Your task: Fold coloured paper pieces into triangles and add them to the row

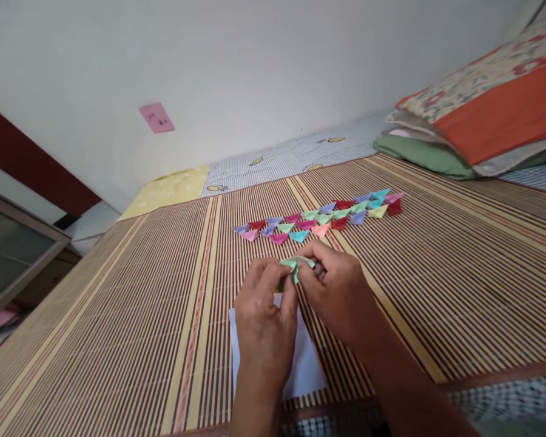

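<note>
Between my two hands is a small pale green folded paper [295,263], raised above the striped mat. My left hand [264,303] pinches its left side with thumb and fingers. On the right side, my right hand [330,279] pinches the same paper, its thumb near the middle fold. Below my left hand and wrist lies a white sheet of paper [304,358], partly covered by them. Just beyond my hands, several small folded paper triangles [321,230] in red, pink, purple, green, blue and yellow lie in slanting rows.
The striped bamboo mat [164,315] spreads over a patterned bedsheet [273,159]. At the far right are a stacked floral and orange pillow [505,103] and green bedding [425,155]. A pink note [157,117] sticks to the white wall. A glass-fronted cabinet [13,243] stands at left.
</note>
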`<state>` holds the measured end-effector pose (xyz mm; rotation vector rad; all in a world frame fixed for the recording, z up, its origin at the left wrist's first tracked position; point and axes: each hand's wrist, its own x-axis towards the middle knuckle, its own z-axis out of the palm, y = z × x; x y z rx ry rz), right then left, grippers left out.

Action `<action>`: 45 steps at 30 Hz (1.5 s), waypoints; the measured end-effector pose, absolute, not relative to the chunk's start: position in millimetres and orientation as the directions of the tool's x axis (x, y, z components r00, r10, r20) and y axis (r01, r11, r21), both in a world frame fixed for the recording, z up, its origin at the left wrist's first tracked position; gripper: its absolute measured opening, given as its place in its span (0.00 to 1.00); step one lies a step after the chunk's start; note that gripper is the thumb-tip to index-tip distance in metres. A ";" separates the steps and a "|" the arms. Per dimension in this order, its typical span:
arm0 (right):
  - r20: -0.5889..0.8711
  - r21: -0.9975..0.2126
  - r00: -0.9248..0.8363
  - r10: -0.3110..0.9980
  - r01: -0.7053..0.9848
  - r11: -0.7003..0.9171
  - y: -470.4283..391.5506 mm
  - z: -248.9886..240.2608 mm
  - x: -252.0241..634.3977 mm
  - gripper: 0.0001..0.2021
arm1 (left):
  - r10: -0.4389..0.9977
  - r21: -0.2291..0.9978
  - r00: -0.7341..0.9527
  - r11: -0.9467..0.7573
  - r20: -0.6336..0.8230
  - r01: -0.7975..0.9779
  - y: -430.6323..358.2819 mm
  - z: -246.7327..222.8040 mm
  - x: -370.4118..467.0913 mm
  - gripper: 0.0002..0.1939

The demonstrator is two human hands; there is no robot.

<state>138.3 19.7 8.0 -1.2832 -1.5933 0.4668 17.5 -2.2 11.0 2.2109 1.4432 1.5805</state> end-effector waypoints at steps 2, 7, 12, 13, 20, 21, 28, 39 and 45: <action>0.455 -0.775 0.073 0.887 0.522 0.355 20.8 7.3 140.5 0.06 | 0.699 0.525 0.031 -0.565 0.715 0.637 -1.4 9.3 18.2 0.11; 0.514 -0.686 0.034 0.857 0.616 0.387 23.1 3.6 143.0 0.07 | 0.716 0.536 0.034 -0.552 0.697 0.638 0.9 6.6 19.4 0.10; 0.530 -0.659 0.021 0.848 0.639 0.396 23.8 2.8 143.6 0.07 | 0.723 0.536 0.036 -0.544 0.690 0.645 0.4 5.8 20.8 0.10; 0.526 -0.674 0.026 0.850 0.623 0.398 23.8 3.6 143.9 0.07 | 0.726 0.538 0.039 -0.543 0.687 0.645 0.0 5.8 21.1 0.10; 0.513 -0.750 0.010 0.858 0.491 0.443 23.4 8.5 146.2 0.08 | 0.764 0.613 -0.005 -0.514 0.645 0.600 -1.3 6.8 21.3 0.10; 0.513 -0.751 0.003 0.859 0.487 0.446 23.7 8.3 146.1 0.08 | 0.781 0.642 -0.023 -0.497 0.625 0.584 -1.3 6.9 21.0 0.09; 0.668 -0.636 -0.043 0.743 0.486 0.600 24.9 10.6 147.3 0.10 | 0.900 0.833 -0.129 -0.320 0.416 0.451 -0.6 5.0 14.9 0.06; 0.696 -0.507 -0.198 0.691 0.545 0.667 24.3 9.0 147.1 0.09 | 0.942 0.900 -0.106 -0.264 0.317 0.348 0.6 2.0 10.1 0.04; 0.679 -0.530 -0.183 0.711 0.549 0.647 23.4 11.4 147.2 0.09 | 0.958 0.937 -0.097 -0.237 0.269 0.255 -1.2 7.8 10.4 0.03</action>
